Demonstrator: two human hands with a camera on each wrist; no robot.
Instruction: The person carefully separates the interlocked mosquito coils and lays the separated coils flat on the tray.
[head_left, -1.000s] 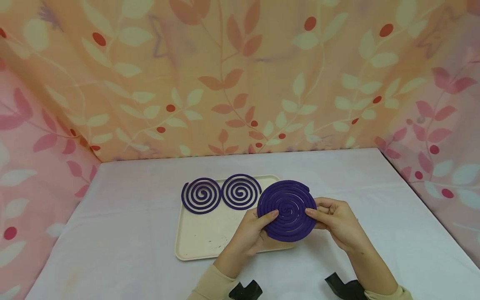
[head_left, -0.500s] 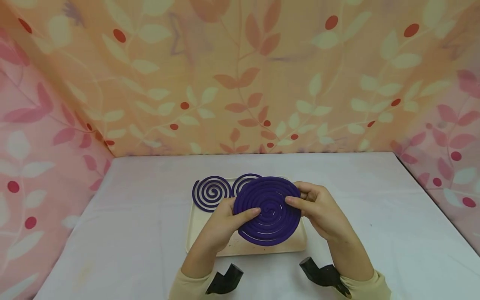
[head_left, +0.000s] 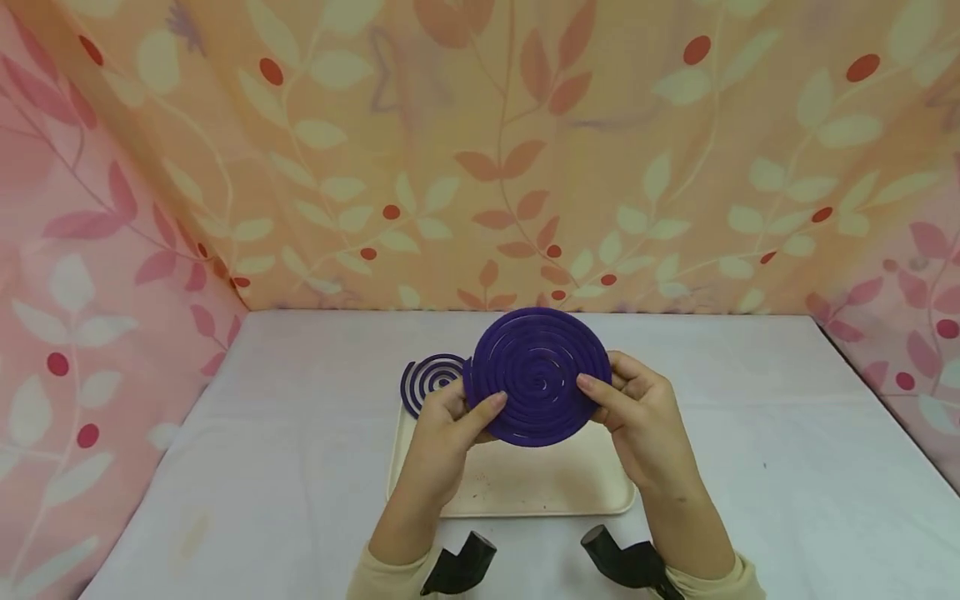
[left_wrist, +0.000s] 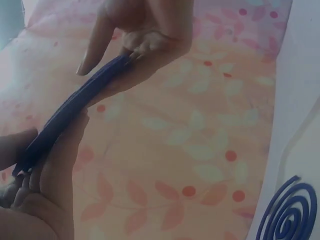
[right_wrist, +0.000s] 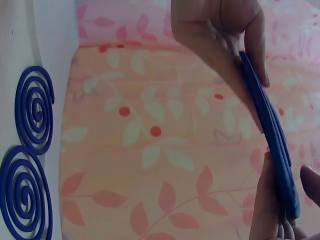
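Observation:
A tightly wound purple mosquito coil point(head_left: 538, 367), its spirals nested into a full disc, is held up over the tray with its flat face towards me. My left hand point(head_left: 438, 437) pinches its left edge, thumb on the front face and fingers behind. At the right edge, my right hand point(head_left: 648, 417) grips it the same way. Edge-on in the right wrist view, the held coil point(right_wrist: 272, 137) is a thin slanted disc. Two separated, open-spiral coils lie by the tray's far edge; the left one point(head_left: 443, 384) shows partly, the other is hidden behind the disc in the head view.
A cream tray point(head_left: 551, 500) with dark specks sits on the white-covered table point(head_left: 315, 467). Floral cloth point(head_left: 420, 125) walls the back and both sides. Black angled pieces point(head_left: 465, 567) are worn at both wrists.
Both hands have moved the held mosquito coil left and then up, so it covers one of the two loose coils. The head view has shifted, carrying the scene to the right.

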